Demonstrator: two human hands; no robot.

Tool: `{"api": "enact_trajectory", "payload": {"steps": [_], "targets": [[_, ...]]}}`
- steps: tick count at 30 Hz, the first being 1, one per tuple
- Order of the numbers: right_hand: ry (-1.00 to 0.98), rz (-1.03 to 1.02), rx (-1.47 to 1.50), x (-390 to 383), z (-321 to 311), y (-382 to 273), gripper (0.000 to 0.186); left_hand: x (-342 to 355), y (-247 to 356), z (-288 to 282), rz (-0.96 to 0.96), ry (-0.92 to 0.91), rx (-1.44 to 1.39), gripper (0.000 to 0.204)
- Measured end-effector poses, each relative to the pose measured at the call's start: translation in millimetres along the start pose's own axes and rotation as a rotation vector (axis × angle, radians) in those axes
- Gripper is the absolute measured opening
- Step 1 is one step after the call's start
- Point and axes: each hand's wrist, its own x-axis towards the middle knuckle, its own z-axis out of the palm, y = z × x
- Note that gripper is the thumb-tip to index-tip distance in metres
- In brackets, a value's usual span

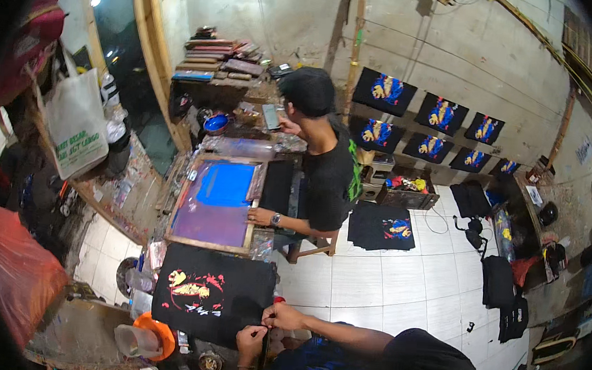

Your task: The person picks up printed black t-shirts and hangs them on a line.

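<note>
Head: cloth beside right hand

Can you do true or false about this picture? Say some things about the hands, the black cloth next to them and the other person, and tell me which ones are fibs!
1. The left hand and right hand are close together. True.
2. The black cloth beside them is plain. False: the black cloth has a print with red and yellow on it.
3. The co-worker wears a watch. True.
4. The co-worker's cap is yellow. False: the cap is black.
5. The paint in the wooden-framed screen is green. False: the paint is bright blue.
6. The floor has white tiles. True.
</note>
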Motion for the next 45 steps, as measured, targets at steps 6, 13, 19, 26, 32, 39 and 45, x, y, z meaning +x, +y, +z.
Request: {"api": "enact_trajectory", "payload": {"steps": [6, 13, 19, 26, 32, 39, 45], "targets": [[0.247, 0.005, -0.058, -58, -46, 23, 0.014, 8, 42, 59, -0.049, -0.050, -0.270, 0.016], [0.262, 0.110, 0.514, -175, -96, 47, 0.017, -15, 119, 160, -0.347, -0.403, -0.934, 0.015], [0.315, 0.129, 0.542, -276, -127, 74, 0.016, -55, 132, 245, -0.364, -0.350, -0.819, 0.009], [0.477, 0.245, 0.475, -377, -146, 105, 0.017, -105, 145, 328, -0.098, -0.353, -0.349, 0.010], [0.497, 0.131, 0.353, -418, -153, 110, 0.015, -126, 176, 353, 0.281, -0.494, 0.131, 0.009], [0.577, 0.141, 0.141, -428, -161, 104, 0.015, -126, 185, 369, 0.326, -0.445, 0.092, 0.011], [0.562, 0.092, 0.354, -425, -167, 103, 0.014, -128, 203, 367, 0.266, -0.294, -0.131, 0.012]]}}
